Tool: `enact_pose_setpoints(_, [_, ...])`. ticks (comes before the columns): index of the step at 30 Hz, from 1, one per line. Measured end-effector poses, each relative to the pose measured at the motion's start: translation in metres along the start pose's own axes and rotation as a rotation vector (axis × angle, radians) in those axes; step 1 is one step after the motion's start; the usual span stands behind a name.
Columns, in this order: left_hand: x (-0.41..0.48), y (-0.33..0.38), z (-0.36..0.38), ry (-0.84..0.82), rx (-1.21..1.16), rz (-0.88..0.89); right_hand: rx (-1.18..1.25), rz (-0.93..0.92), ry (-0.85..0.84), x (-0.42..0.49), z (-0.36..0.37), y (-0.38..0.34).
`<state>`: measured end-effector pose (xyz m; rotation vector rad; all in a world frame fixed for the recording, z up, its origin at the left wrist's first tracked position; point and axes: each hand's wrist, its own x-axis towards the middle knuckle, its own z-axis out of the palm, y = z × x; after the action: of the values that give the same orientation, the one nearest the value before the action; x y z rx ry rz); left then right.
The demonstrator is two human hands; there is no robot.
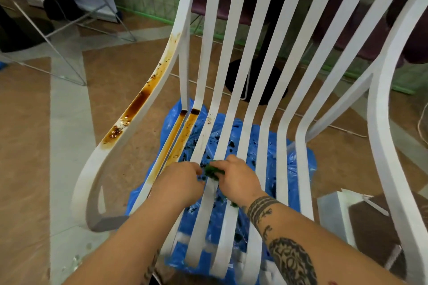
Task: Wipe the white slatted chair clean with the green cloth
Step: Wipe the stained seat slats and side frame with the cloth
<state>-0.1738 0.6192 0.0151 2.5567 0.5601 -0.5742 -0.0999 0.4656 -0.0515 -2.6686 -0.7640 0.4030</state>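
Head: green cloth [212, 171] between hands [179, 183] [238, 179]

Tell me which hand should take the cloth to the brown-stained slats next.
The right hand, probably: it already grips the green cloth, and the stained slats lie a short way to its left. The left hand sits nearer them, but whether it holds the cloth is unclear.

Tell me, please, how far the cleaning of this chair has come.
Looks done: the right slats and the right armrest are white, with no marks. In hand: the right hand holds the green cloth on a middle seat slat, with the left hand close beside it. Left: brown stains along the left armrest and on the two leftmost seat slats.
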Motion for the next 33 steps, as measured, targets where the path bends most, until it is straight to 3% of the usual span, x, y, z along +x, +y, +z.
enact_pose_setpoints(7, [0.057, 0.01, -0.005, 0.152, -0.222, -0.039, -0.069, 0.072, 0.078, 0.096, -0.02, 0.044])
enact_pose_setpoints(11, [0.074, 0.006, -0.008, 0.109, -0.198, -0.075, -0.164, 0.157, 0.09, 0.148, -0.038, 0.062])
enact_pose_setpoints(15, [0.077, 0.009, -0.009, 0.058, -0.235, -0.041, -0.274, 0.117, 0.138, 0.161, -0.034, 0.069])
enact_pose_setpoints(28, [0.048, 0.015, -0.022, 0.089, -0.317, 0.015, -0.004, 0.05, -0.075, 0.027, -0.012, 0.015])
enact_pose_setpoints(33, [0.008, 0.007, -0.032, 0.065, -0.328, 0.088, 0.491, 0.269, -0.329, -0.012, -0.035, -0.004])
